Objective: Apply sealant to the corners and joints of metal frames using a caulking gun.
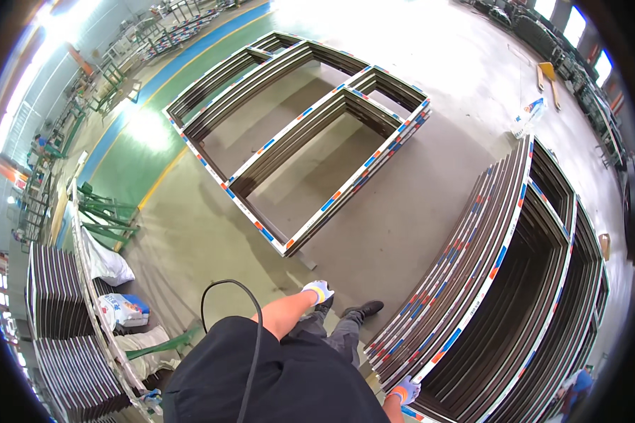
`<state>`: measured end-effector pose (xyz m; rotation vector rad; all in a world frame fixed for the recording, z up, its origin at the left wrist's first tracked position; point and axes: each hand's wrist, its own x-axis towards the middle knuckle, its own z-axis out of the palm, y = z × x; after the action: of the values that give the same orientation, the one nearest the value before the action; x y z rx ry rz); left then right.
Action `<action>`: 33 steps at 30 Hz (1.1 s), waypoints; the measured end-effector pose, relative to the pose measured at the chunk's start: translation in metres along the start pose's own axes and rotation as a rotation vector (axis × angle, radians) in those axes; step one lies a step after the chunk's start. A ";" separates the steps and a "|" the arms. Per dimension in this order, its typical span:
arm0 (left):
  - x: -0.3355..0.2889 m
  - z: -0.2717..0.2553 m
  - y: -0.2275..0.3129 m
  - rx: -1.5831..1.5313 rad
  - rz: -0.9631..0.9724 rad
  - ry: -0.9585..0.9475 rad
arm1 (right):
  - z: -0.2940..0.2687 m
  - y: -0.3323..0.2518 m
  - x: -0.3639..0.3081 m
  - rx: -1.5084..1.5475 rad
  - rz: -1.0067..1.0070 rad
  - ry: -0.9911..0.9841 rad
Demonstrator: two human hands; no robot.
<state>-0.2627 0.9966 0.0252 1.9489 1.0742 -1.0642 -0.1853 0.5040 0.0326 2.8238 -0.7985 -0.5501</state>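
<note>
At my right, a tall stack of dark window frames [497, 264] stands with white, blue and red tape along its edges. My right hand [405, 390], in a white and purple glove, is closed on the near corner of the top frame. Out in front of my body hangs my left hand [319, 290], gloved in white with a yellow band. Its fingers are loosely bent, and nothing shows in it; it is apart from both stacks. A second, lower stack of taped window frames [289, 148] lies on the floor ahead.
A rack with dark profiles [63, 303] stands at the left, beside white bags [123, 310] and green metal stands [106, 215]. A yellow pallet-jack-like tool [549, 81] is at the far right. Another person [578, 386] is at the lower right. A cable hangs over my shoulder.
</note>
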 end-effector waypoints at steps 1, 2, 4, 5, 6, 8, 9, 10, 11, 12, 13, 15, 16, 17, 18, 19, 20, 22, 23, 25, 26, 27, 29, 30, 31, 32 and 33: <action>0.001 0.003 -0.002 -0.009 -0.010 -0.010 | -0.001 0.000 0.000 -0.007 0.023 0.029; 0.003 0.006 -0.005 -0.012 -0.022 -0.036 | -0.003 0.001 -0.001 0.022 -0.015 0.054; 0.009 0.016 -0.013 0.002 -0.012 -0.002 | -0.010 0.003 -0.004 0.066 -0.036 -0.008; 0.012 0.020 -0.020 0.033 -0.021 0.043 | -0.015 0.001 -0.005 0.061 0.009 0.079; 0.017 0.026 -0.026 0.032 0.031 -0.016 | -0.020 -0.001 -0.008 0.072 -0.065 0.038; 0.032 0.029 -0.045 0.163 0.223 -0.070 | -0.031 -0.013 -0.014 0.100 0.033 -0.049; 0.040 0.029 -0.054 0.122 0.153 0.006 | -0.036 -0.021 -0.014 0.155 -0.066 -0.066; 0.049 0.024 -0.065 0.302 0.249 0.010 | -0.040 -0.028 -0.018 0.168 -0.111 -0.058; 0.056 0.020 -0.075 0.017 0.206 0.004 | -0.044 -0.038 -0.016 0.114 -0.016 -0.210; 0.066 0.015 -0.079 -0.005 0.192 0.018 | -0.047 -0.045 -0.018 0.036 -0.086 -0.143; 0.068 0.009 -0.088 -0.143 0.146 -0.018 | -0.049 -0.052 -0.015 0.032 -0.112 -0.155; 0.082 -0.002 -0.089 -0.539 0.073 -0.102 | -0.052 -0.060 -0.013 0.089 -0.043 -0.162; 0.086 -0.004 -0.086 -0.618 -0.064 -0.106 | -0.052 -0.062 -0.010 0.091 -0.060 -0.151; 0.090 -0.011 -0.085 -0.523 -0.012 -0.092 | -0.052 -0.064 -0.010 0.124 -0.026 -0.170; 0.094 -0.012 -0.079 -0.452 -0.061 -0.071 | -0.052 -0.064 -0.007 0.104 0.005 -0.219; 0.096 -0.017 -0.076 -0.444 -0.185 -0.127 | -0.052 -0.065 -0.006 0.098 -0.006 -0.192; 0.102 -0.019 -0.070 -0.453 -0.136 -0.137 | -0.052 -0.065 -0.004 0.139 -0.040 -0.186; 0.111 -0.025 -0.058 -0.377 -0.207 -0.164 | -0.052 -0.066 -0.002 0.142 -0.057 -0.195; 0.115 -0.027 -0.052 -0.389 -0.125 -0.187 | -0.052 -0.067 -0.001 0.144 -0.026 -0.177; 0.124 -0.029 -0.040 -0.353 -0.193 -0.206 | -0.053 -0.068 0.000 0.142 -0.034 -0.227; 0.127 -0.029 -0.034 -0.357 -0.102 -0.202 | -0.054 -0.069 -0.001 0.162 -0.033 -0.210; 0.129 -0.029 -0.027 -0.368 -0.088 -0.165 | -0.055 -0.069 -0.001 0.153 -0.041 -0.207; 0.131 -0.027 -0.015 -0.372 -0.068 -0.131 | -0.057 -0.069 -0.001 0.149 -0.039 -0.202; 0.129 -0.026 -0.010 -0.395 -0.068 -0.124 | -0.057 -0.070 -0.001 0.145 -0.040 -0.219; 0.128 -0.025 -0.005 -0.413 -0.103 -0.126 | -0.058 -0.070 -0.002 0.129 -0.036 -0.252; 0.126 -0.025 -0.001 -0.415 -0.068 -0.116 | -0.059 -0.070 -0.002 0.143 -0.040 -0.237; 0.124 -0.024 0.002 -0.419 -0.069 -0.111 | -0.060 -0.070 -0.002 0.141 -0.041 -0.249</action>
<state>-0.2118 1.0584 -0.0727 1.5133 1.1992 -0.8860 -0.1301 0.5669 0.0714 2.9430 -0.8535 -0.8991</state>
